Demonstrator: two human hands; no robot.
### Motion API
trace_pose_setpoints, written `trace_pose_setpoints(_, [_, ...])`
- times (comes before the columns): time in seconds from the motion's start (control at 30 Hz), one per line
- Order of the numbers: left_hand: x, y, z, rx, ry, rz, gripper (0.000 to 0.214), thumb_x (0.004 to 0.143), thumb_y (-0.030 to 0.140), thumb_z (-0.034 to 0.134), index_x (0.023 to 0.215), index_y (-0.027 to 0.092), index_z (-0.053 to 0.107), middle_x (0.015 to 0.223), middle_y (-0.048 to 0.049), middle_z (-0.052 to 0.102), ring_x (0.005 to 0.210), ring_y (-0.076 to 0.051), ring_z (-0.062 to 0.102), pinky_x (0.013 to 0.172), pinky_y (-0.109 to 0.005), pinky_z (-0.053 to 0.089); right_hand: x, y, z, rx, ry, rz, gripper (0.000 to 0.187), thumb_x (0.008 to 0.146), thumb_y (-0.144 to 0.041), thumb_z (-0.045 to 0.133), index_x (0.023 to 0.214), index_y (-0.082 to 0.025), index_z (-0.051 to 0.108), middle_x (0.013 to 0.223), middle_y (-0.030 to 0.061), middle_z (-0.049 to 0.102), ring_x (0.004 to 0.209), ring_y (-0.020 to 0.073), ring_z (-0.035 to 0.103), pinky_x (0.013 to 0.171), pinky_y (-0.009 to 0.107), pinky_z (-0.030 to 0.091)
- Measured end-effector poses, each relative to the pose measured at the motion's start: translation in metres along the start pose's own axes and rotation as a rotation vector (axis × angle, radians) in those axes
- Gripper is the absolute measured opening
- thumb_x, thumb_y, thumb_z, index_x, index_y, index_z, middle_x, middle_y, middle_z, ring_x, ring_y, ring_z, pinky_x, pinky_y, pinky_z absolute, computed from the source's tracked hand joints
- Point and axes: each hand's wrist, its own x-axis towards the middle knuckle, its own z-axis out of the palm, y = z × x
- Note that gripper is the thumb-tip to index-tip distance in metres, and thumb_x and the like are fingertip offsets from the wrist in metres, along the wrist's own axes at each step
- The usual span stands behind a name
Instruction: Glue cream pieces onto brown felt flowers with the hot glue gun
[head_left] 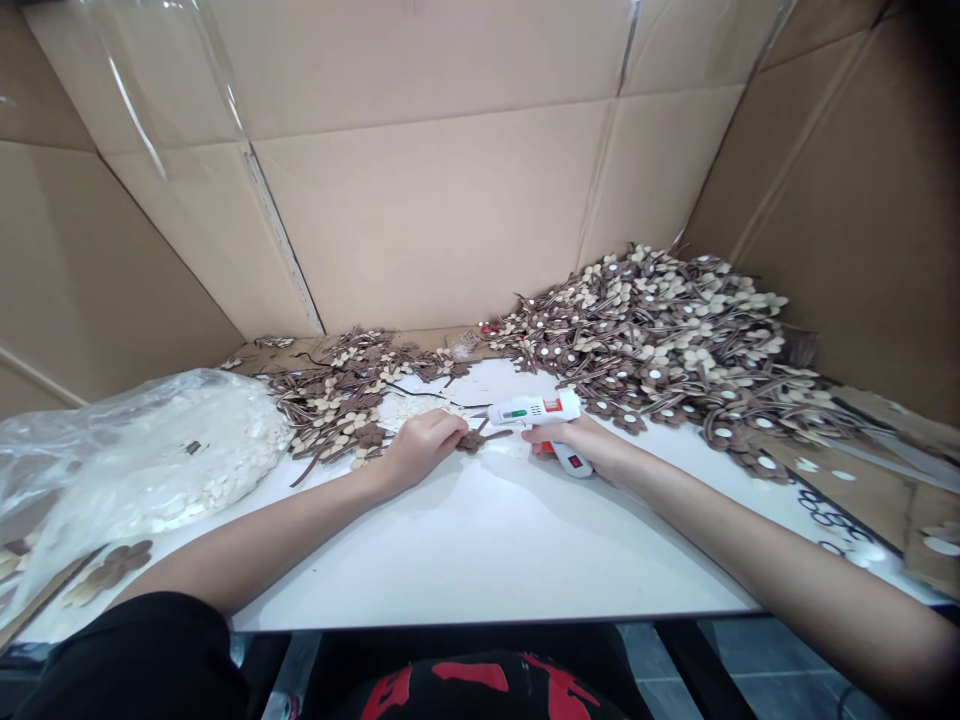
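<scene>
In the head view, my right hand (574, 442) is wrapped round the grip of a white glue gun (529, 408) with an orange trigger. Its nozzle points left, just above a brown felt flower (471, 441) with strip-like stems on the white table (450, 550). My left hand (424, 447) is closed at the flower's left edge, fingers pressed together on it; the fingertips are partly hidden. Behind the left hand lies a small heap of white pieces (412, 400).
A large pile of brown and cream flowers (660, 330), many with white dots, rises at the back right. More flowers (337, 410) lie at the left beside a clear plastic bag (195, 450) of white pieces. Cardboard walls (435, 210) enclose the table's back and sides. A black cord (420, 392) runs behind my hands.
</scene>
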Motion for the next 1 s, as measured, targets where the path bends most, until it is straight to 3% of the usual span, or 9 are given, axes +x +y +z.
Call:
trace_pose_setpoints(0.4, [0.001,0.009,-0.006,0.027,-0.073,0.027,0.017,0.089,0.017,0.041,0.088,0.016,0.058,0.081,-0.0057,0.062,0.080,-0.015,0.056,0.071,-0.026,0.046,-0.001,-0.001,-0.001,-0.006,0.023,0.025,0.020,0.058,-0.025,0.067,0.075,-0.015,0.062,0.069,0.0031,0.065,0.055,0.0137,0.055,0.052,0.024,0.043])
trace_pose_setpoints(0.67, [0.003,0.013,-0.005,-0.005,-0.016,-0.042,0.016,0.087,0.021,0.045,0.090,0.017,0.060,0.086,-0.0073,0.062,0.085,-0.016,0.056,0.077,-0.030,0.047,0.001,0.001,-0.002,0.009,0.050,0.014,0.022,0.057,-0.025,0.067,0.076,-0.016,0.063,0.076,0.0042,0.067,0.062,0.0157,0.058,0.058,0.026,0.045])
trace_pose_setpoints(1.0, [0.003,0.013,-0.006,0.049,-0.114,-0.037,0.021,0.088,0.022,0.043,0.092,0.017,0.064,0.088,-0.0083,0.058,0.085,-0.016,0.055,0.074,-0.027,0.046,0.001,0.003,-0.003,-0.009,0.047,0.033,0.029,0.058,-0.030,0.069,0.082,-0.016,0.063,0.079,0.0061,0.067,0.062,0.0170,0.059,0.058,0.026,0.045])
